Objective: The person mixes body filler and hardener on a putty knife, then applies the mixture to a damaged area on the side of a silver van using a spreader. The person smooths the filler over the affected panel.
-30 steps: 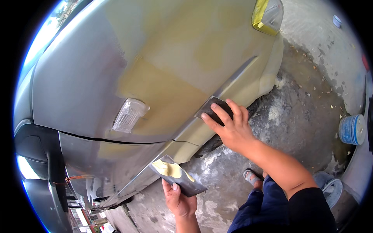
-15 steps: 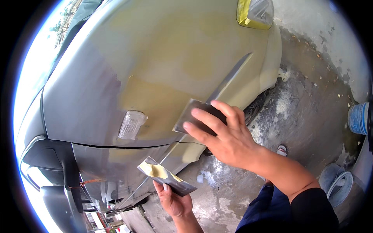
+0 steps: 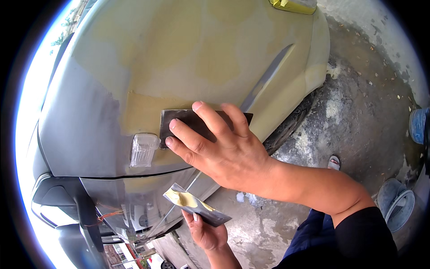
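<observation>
My right hand (image 3: 219, 143) spreads its fingers over a dark flat filler spreader (image 3: 204, 123) and presses it to the car's fender (image 3: 148, 58). The spreader's left end is beside the clear side lamp (image 3: 144, 150). Around it the grey panel carries dull yellow filler patches (image 3: 152, 112). Lower down, my left hand (image 3: 207, 232) grips a metal putty knife plate (image 3: 217, 217) from below, thumb along its edge. Pale yellow putty (image 3: 182, 197) lies heaped on that plate, which is apart from the car door (image 3: 152, 195).
A side mirror (image 3: 67, 201) juts out at the lower left, with orange wires (image 3: 107, 216) by the door. Yellow masking covers a lamp (image 3: 293, 6) at the top. On the right are a grey bucket (image 3: 396, 204), a blue bucket (image 3: 417, 125) and wet concrete floor (image 3: 354, 116).
My right hand has slid the spreader left along the fender, toward the side lamp, and turned it more level. My left hand still holds the putty-laden plate, nearly unmoved.
</observation>
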`<state>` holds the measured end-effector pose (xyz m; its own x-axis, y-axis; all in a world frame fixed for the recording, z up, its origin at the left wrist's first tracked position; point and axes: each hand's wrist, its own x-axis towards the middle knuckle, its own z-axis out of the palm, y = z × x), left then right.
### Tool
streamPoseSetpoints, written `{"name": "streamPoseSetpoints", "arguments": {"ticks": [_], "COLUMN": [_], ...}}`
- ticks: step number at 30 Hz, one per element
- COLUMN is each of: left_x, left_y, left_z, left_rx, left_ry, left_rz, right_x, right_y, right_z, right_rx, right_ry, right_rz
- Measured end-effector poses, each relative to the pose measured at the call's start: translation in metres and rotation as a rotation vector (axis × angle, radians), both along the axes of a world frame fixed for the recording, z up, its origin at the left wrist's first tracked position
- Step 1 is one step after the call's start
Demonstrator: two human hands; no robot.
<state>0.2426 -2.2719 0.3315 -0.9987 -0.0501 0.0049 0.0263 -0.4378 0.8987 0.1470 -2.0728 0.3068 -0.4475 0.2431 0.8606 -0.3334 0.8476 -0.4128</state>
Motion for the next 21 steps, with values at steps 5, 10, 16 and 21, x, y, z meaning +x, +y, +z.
{"name": "streamPoseSetpoints", "arguments": {"ticks": [5, 10, 16, 21], "left_x": [-0.002, 0.000, 0.001, 0.001], "left_y": [0.000, 0.001, 0.005, 0.014], "left_z": [-0.002, -0.002, -0.006, -0.006], "left_rx": [0.004, 0.008, 0.006, 0.003], "left_ry": [0.013, 0.005, 0.007, -0.008], "left_rz": [-0.014, -0.001, -0.023, -0.034], "right_x": [-0.001, 0.000, 0.007, 0.033], "right_y": [-0.002, 0.001, 0.018, 0.040], "right_z": [-0.008, -0.030, -0.074, -0.107], "right_rx": [0.001, 0.000, 0.072, 0.157], "right_ry": [-0.012, -0.011, -0.084, -0.325], "right_rz": [-0.007, -0.013, -0.003, 0.005]}}
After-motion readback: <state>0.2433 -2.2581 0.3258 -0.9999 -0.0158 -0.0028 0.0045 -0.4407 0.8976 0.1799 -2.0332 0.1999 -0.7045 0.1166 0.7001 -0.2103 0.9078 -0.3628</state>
